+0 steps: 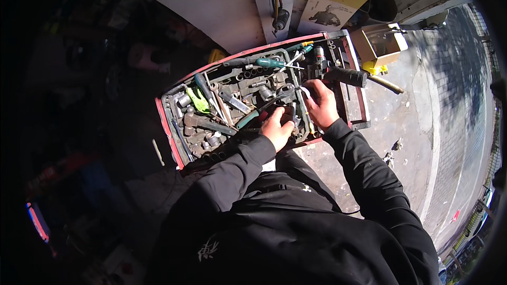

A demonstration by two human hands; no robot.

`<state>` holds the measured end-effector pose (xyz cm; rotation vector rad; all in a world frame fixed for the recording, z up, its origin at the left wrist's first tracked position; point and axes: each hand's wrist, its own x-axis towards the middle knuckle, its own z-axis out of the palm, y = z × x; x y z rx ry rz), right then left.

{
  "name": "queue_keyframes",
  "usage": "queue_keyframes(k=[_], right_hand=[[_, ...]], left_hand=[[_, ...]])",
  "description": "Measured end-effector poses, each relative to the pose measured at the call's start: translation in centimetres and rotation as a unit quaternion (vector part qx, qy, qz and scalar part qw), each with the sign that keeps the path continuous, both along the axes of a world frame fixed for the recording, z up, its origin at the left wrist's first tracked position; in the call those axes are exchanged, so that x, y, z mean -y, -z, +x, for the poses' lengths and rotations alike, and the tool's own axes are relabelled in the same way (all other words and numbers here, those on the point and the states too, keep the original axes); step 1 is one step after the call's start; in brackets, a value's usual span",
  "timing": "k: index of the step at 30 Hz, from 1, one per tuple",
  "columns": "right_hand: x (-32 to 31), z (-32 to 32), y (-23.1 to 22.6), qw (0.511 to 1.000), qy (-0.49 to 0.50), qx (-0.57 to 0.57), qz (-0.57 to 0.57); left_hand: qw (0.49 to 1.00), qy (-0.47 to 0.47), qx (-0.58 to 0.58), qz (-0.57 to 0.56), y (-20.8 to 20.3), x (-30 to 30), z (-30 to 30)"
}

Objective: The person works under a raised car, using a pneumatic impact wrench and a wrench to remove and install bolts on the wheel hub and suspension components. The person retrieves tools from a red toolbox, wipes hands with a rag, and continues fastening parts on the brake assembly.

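A metal drawer with red edges (168, 136) holds a grey tray crowded with hand tools. My left hand (278, 130) reaches in at the tray's near right part, thumb and forefinger apart, beside small metal parts; its other fingers are partly hidden. At the tray's right rim, my right hand (322, 106) is closed, its fingertips at a small shiny piece whose kind I cannot make out. Between and beyond the hands lie a green-handled tool (247, 120), a green screwdriver (270, 63) and many sockets. A hammer (205, 124) and bright green-handled pliers (198, 101) lie farther left.
A black power tool (346, 75) lies in the drawer's right section. Beyond it stand an open cardboard box (381, 46) and a yellow object (374, 67) on the concrete floor (406, 126). A drill chuck (281, 19) hangs at the back. The left side is in deep shade.
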<state>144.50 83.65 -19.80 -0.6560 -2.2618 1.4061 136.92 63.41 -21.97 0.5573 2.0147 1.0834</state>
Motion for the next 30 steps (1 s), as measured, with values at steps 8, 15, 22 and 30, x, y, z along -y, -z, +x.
queue_keyframes(k=[8, 15, 22, 30], right_hand=[[-10.6, 15.9, -3.9, 0.845, 0.449, -0.129, -0.261], [-8.8, 13.0, -0.6, 0.963, 0.204, 0.117, -0.132], [-3.5, -5.6, 5.2, 0.946, -0.113, 0.284, 0.106], [-2.5, -7.2, 5.6, 0.854, -0.089, 0.471, 0.202]], left_hand=[[0.981, 0.044, 0.191, -0.005, 0.5, 0.5, -0.1], [0.965, -0.022, 0.259, -0.029, 0.2, 3.9, -0.7], [0.97, -0.041, 0.237, -0.041, -1.8, 5.6, -1.0], [0.969, -0.09, 0.229, -0.006, -2.1, 9.7, -1.0]])
